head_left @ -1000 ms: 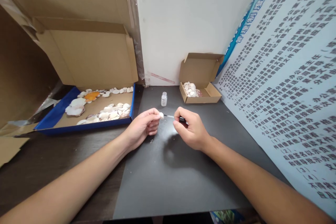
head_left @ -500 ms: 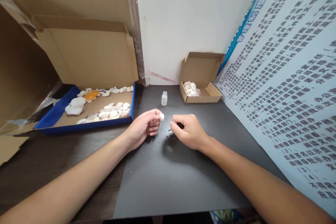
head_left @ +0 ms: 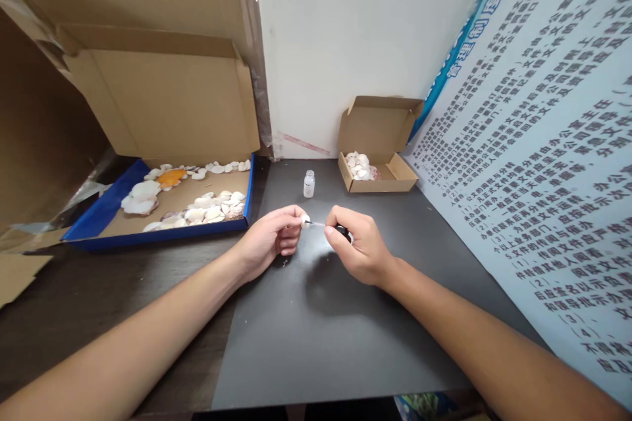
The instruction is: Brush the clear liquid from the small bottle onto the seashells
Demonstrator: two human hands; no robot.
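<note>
Between thumb and fingers, my left hand [head_left: 276,233] pinches a small white shell [head_left: 305,220] above the dark mat. My right hand [head_left: 358,243] is closed around a black-capped brush [head_left: 342,231], whose thin stem points left and whose dark tip meets the shell. Just beyond the hands, a small clear bottle [head_left: 309,185] with a white label stands upright without a cap.
A blue-edged cardboard box [head_left: 168,235] on the left holds several white shells and an orange one [head_left: 171,177]. At the back right, a small open box [head_left: 385,187] contains more shells [head_left: 360,166]. A printed poster [head_left: 533,164] borders the right side.
The brush in my right hand has swung from pointing down to pointing left, and its tip has come to the shell. My left hand has stayed almost in place.
</note>
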